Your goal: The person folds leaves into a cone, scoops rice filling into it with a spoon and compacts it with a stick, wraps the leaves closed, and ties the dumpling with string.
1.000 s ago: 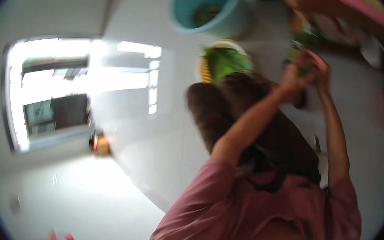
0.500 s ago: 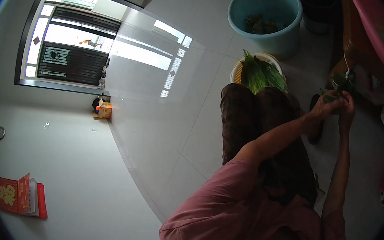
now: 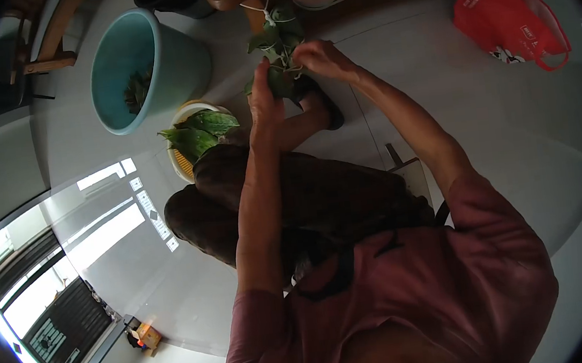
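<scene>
- Left hand [image 3: 265, 102]: thumb raised, against leaf bundles [image 3: 279, 41]; finger opening unclear.
- Right hand [image 3: 321, 60]: fingers curled closed, pinching string [image 3: 268, 15].
- Basket [image 3: 182, 166] beside bucket [image 3: 183, 62].

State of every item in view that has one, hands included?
Green bundles: tied, hanging by white string
Left hand: against the bundles, grip unclear
Right hand: fingers curled at the bundles, grip unclear
Basket: holding broad green leaves
Blue-green bucket: upright, dark leafy material inside
Black bucket: partly out of view, contents unseen
Red bag: on the floor
Dark shoe: worn
</scene>
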